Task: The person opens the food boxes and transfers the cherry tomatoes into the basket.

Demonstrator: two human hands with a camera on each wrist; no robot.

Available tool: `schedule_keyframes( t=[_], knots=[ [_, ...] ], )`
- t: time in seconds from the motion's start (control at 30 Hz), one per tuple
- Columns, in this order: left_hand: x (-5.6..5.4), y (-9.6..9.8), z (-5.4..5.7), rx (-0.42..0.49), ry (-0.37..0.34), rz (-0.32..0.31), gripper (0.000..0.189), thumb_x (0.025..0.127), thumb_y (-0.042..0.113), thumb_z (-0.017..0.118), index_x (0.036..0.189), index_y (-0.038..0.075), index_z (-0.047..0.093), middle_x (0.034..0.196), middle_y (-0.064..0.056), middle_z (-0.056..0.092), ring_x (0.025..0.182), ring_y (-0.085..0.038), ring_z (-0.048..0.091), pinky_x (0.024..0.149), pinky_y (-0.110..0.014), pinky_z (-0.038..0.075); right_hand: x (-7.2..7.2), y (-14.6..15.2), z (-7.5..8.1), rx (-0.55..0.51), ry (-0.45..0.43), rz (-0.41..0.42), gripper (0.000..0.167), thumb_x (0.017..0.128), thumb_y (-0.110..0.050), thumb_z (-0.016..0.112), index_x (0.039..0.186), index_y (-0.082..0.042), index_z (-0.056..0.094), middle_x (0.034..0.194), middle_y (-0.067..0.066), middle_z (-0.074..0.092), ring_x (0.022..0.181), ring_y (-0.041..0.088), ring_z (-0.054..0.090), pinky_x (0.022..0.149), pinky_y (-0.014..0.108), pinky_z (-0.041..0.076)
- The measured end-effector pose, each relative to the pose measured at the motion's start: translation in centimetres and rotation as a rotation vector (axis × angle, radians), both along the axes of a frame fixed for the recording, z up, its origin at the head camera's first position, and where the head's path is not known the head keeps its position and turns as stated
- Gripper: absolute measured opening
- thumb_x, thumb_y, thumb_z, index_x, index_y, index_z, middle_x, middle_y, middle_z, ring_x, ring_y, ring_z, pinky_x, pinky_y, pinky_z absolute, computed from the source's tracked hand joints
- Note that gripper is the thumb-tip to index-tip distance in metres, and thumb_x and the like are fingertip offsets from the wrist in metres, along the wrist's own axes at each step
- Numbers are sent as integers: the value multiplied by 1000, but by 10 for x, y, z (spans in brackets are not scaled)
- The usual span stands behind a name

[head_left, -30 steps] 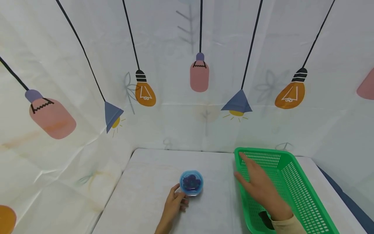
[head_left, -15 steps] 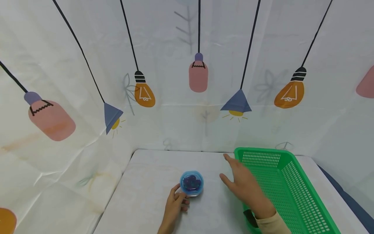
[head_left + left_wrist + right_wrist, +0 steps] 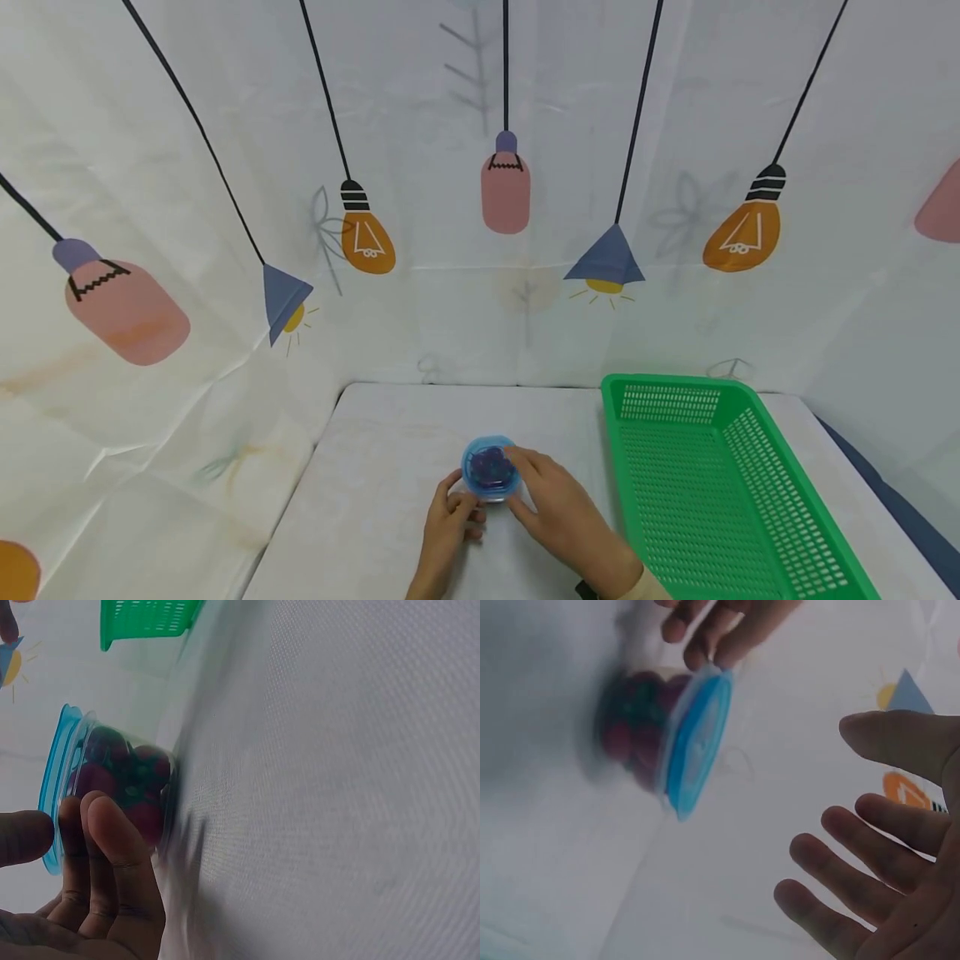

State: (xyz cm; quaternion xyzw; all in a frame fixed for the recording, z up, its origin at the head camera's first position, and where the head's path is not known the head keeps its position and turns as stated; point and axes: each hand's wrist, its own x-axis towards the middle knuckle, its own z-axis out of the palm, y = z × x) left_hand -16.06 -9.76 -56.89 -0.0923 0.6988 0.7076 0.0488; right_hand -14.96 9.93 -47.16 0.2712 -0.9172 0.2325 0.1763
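A small clear plastic container (image 3: 160,750) with a blue lid (image 3: 477,447) stands upright on the white table. Dark red round pieces with green bits (image 3: 634,724) show through its wall. At its near left side, my left hand (image 3: 445,527) grips it, the thumb (image 3: 26,837) at the lid's rim and curled fingers against the wall. From the right, my right hand (image 3: 562,508) reaches over the container's right edge in the head view. In the right wrist view its fingers (image 3: 847,881) are spread and stand apart from the lid, nothing in the palm.
A green slotted plastic basket (image 3: 626,500) stands on the right part of the white-covered table (image 3: 352,467). A white sheet (image 3: 450,325) printed with hanging lamps and bulbs rises behind the table and along its left side.
My right hand has swung left from over the green basket to the container's right edge. My left hand and the container have stayed in place.
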Motion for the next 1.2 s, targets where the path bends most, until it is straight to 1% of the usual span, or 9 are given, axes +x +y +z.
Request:
schedule_keyframes(
  t=[0.1,0.2,0.27,0.47,0.6,0.67,0.87,1.0,1.2],
  knots=[
    [0,0,0,8,9,4,67,100,22,61,154,-2,28,102,-11,70,84,-20,67,65,-35,57,-1,-8,-8,15,-21,16,62,83,-17,84,138,-5,59,130,10,64,118,23,62,94,39,54],
    [0,1,1,18,16,3,67,100,20,61,154,-2,29,101,-12,70,83,-21,67,65,-34,58,-3,-13,-18,33,-57,12,53,85,-15,82,133,-5,63,126,9,65,115,23,62,93,39,54],
    [-1,2,0,23,18,4,67,99,19,61,153,-3,29,100,-12,70,82,-20,67,64,-34,58,-5,-15,-24,44,-61,3,48,85,-14,82,128,-4,66,122,8,66,111,22,63,92,39,54],
    [-5,4,-3,-3,7,21,65,99,16,60,153,-3,30,100,-13,70,81,-21,67,64,-35,58,-13,-18,-41,89,-6,-22,39,82,-12,84,118,-6,71,110,6,66,100,21,62,86,37,54],
    [-5,3,-3,-15,3,23,65,99,17,60,152,-4,30,99,-12,70,80,-20,66,64,-35,58,-15,-21,-52,125,29,-24,32,81,-14,85,112,-10,74,105,3,65,91,18,61,78,35,54],
    [-3,2,-3,-7,10,19,66,98,19,62,152,-4,30,98,-10,70,80,-19,66,64,-33,57,-15,-22,-57,130,69,-17,31,79,-14,86,108,-12,75,101,1,64,88,17,60,74,33,53],
    [-3,3,-4,-4,9,20,65,98,18,62,151,-3,33,96,-10,70,79,-19,66,64,-33,58,-16,-24,-62,109,166,-10,30,73,-8,90,99,-14,76,93,-1,63,81,15,57,66,29,50],
    [-4,3,-3,-14,5,30,65,97,18,63,151,-3,34,96,-10,70,78,-19,66,62,-34,57,-18,-24,-64,120,169,-18,29,74,-6,89,98,-15,75,92,-3,62,82,14,56,67,29,50],
    [-4,4,-4,6,29,30,64,98,16,62,151,-4,33,96,-12,69,76,-19,66,60,-33,57,-22,-23,-67,137,187,-18,26,76,-8,88,97,-17,75,91,-5,62,82,13,56,67,29,49]
  ],
)
